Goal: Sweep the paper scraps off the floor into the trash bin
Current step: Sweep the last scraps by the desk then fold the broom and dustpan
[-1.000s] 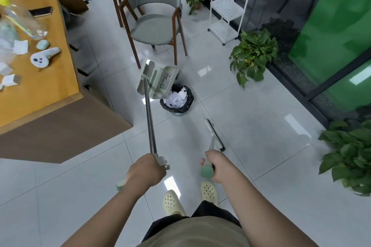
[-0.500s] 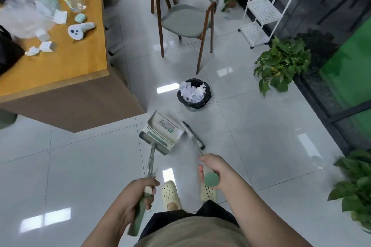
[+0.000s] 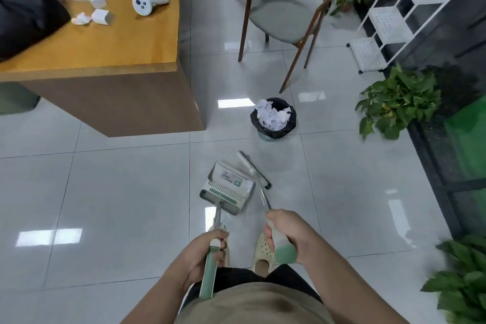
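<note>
A small trash bin (image 3: 273, 129) with a black liner stands on the tiled floor, heaped with white paper scraps (image 3: 271, 115). Nearer to me, a grey-green dustpan (image 3: 227, 187) rests on the floor in front of my feet. My left hand (image 3: 203, 252) grips its green handle. The broom (image 3: 253, 169) lies with its head just right of the dustpan's mouth, and my right hand (image 3: 286, 234) grips the broom's green handle end. No loose scraps show on the floor around the pan.
A wooden desk (image 3: 147, 42) fills the upper left, with a black bag, paper bits and small items on top. A grey chair (image 3: 286, 13) stands behind the bin. Potted plants (image 3: 397, 102) and a white shelf rack (image 3: 389, 23) line the right side.
The dustpan came down from its tilt over the bin to the floor by my feet. The broom head moved beside it. I have stepped back from the bin.
</note>
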